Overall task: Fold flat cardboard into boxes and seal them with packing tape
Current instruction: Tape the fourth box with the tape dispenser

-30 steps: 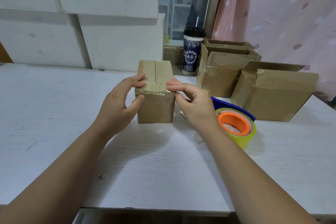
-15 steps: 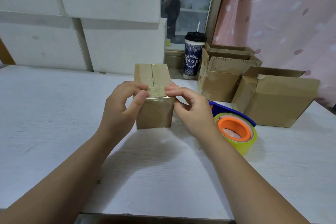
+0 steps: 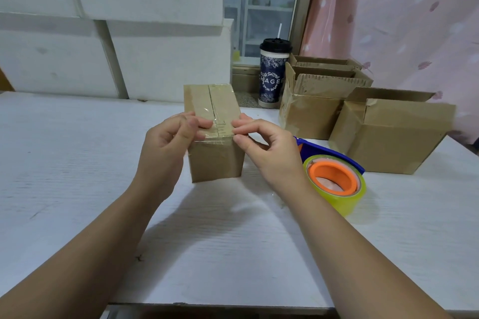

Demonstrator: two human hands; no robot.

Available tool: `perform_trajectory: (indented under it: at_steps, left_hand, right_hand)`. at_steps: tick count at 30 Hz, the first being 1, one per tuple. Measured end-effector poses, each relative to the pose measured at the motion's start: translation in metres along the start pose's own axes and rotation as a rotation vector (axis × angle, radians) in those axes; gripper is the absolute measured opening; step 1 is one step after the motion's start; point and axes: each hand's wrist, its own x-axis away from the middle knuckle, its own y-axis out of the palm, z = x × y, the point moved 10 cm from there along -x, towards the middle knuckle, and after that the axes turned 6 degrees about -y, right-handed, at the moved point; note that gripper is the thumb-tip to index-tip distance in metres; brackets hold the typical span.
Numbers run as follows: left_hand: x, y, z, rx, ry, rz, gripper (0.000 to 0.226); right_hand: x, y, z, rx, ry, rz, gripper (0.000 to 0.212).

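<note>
**Head view, looking down across a white counter.**

Centre of frame: a small taped box of brown cardboard stands on the counter with its flaps closed. Its top seam runs away from the viewer under a strip of clear tape. The tape folds over the near top edge onto the front face.

Left hand — enters from the lower left. Its grip is partly closed and curled over the box's upper left edge. The fingertips bear on the box top just left of the seam, near the front edge.

Right hand — enters from the lower right. Its grip is narrowed to a pinch at the box's upper right front corner, with the forefinger on the top and the thumb against the corner below it. The remaining fingers are curled and hold nothing.

Right of centre, just beside the right wrist, a yellowish-green tape roll with an orange core lies flat on the counter in a blue dispenser.

Farther right, a nearer open box and a farther open box stand with their flaps raised. Whether the two touch cannot be told.

Above centre is a dark patterned cup with a black lid and a straw.

Upper left shows white blocks, and upper right a pink curtain.
</note>
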Motion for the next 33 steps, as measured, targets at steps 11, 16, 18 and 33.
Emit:
perform_trajectory:
  at_steps: [11, 16, 18, 33]
  left_hand:
    - [0.000, -0.002, -0.002, 0.029, 0.018, 0.028, 0.013]
    - [-0.003, 0.000, 0.000, -0.081, 0.037, -0.020, 0.020]
    - [-0.004, 0.000, 0.000, -0.156, 0.054, -0.032, 0.025]
    - [0.004, 0.014, 0.014, -0.556, 0.326, 0.157, 0.035]
  right_hand:
    - [0.002, 0.001, 0.002, 0.021, -0.019, 0.066, 0.005]
    - [0.000, -0.001, 0.003, 0.144, -0.092, 0.094, 0.009]
    - [-0.001, -0.001, 0.002, 0.196, -0.113, 0.085, 0.014]
    - [0.004, 0.002, -0.004, 0.316, -0.253, 0.173, 0.019]
